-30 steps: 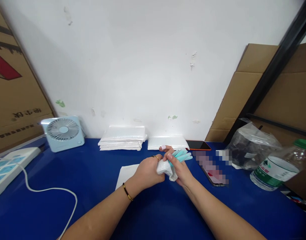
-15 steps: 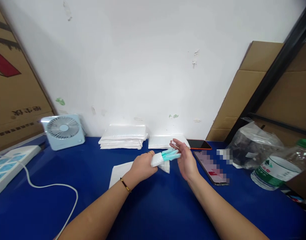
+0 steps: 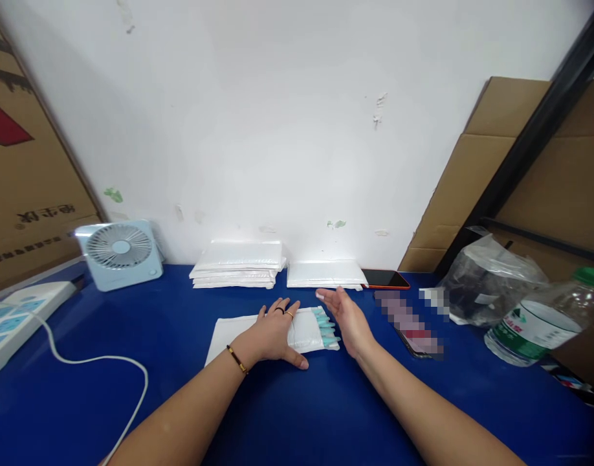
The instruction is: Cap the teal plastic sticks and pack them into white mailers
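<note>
Spreading wide with its palm down, the left hand (image 3: pixel 270 338) rests on a white packet (image 3: pixel 305 330) that lies flat on the blue table (image 3: pixel 297 421), its thumb just past the packet's near edge. Pale teal sticks (image 3: pixel 327 329) lie side by side at the packet's end, to the right of that hand and pointing toward the right hand (image 3: pixel 351 323). White material (image 3: pixel 224 340) also shows on the left hand's other side; whether it is part of the same packet is hidden under the palm. Holding nothing, the right hand stands on edge beside the tips of the sticks, fingers stretched out and palm turned toward them; whether it touches them is hard to tell. Beyond the left hand, near the wall, sits a taller pile of white envelopes (image 3: pixel 239 265), and beyond the right hand a lower pile (image 3: pixel 323 274), with an orange-edged phone (image 3: pixel 387 279) just beside it. Right of the right hand lies another phone (image 3: pixel 416 333), partly blurred, with a bottle (image 3: pixel 537 333) farther off. Well left of the left hand stands a light blue fan (image 3: pixel 121 254).
</note>
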{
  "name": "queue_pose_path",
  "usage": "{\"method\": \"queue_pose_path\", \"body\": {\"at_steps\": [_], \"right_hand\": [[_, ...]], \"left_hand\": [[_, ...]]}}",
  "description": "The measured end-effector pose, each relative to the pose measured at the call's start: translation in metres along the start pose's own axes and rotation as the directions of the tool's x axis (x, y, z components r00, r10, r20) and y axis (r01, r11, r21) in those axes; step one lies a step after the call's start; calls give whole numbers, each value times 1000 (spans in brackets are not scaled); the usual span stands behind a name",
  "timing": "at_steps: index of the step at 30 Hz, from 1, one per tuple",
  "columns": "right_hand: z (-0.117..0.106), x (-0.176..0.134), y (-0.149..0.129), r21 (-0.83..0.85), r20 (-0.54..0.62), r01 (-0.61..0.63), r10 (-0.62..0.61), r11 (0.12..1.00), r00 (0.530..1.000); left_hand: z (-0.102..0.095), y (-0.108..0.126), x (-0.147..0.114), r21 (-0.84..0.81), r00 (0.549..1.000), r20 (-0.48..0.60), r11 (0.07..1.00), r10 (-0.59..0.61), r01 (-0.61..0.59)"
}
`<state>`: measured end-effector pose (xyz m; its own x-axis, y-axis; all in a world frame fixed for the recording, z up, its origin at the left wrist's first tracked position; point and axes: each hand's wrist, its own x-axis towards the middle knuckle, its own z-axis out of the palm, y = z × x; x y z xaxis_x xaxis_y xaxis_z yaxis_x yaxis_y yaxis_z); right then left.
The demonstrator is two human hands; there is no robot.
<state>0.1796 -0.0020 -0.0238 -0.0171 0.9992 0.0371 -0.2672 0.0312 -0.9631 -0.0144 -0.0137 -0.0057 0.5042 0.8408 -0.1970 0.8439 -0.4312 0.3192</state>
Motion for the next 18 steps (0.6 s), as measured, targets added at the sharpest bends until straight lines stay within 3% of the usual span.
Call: {"method": "queue_pose_path", "body": {"at_steps": [5, 10, 14, 18], "right_hand": [[18, -6, 8, 107, 95, -9, -2, 994, 995], [21, -8, 7, 122, 2, -31, 31, 992, 1000], [22, -7, 7, 207, 101, -64, 44, 976, 994], [25, -8, 8, 197, -9, -13, 15, 980, 1000]], "left_hand": [[4, 0, 1, -23, 1000, 0, 1000, 8, -8], [4, 2, 1, -41, 999, -30, 999, 27, -28], [5, 2, 2, -55, 997, -67, 997, 47, -51], [8, -1, 3, -55, 996, -74, 997, 49, -53]]}}
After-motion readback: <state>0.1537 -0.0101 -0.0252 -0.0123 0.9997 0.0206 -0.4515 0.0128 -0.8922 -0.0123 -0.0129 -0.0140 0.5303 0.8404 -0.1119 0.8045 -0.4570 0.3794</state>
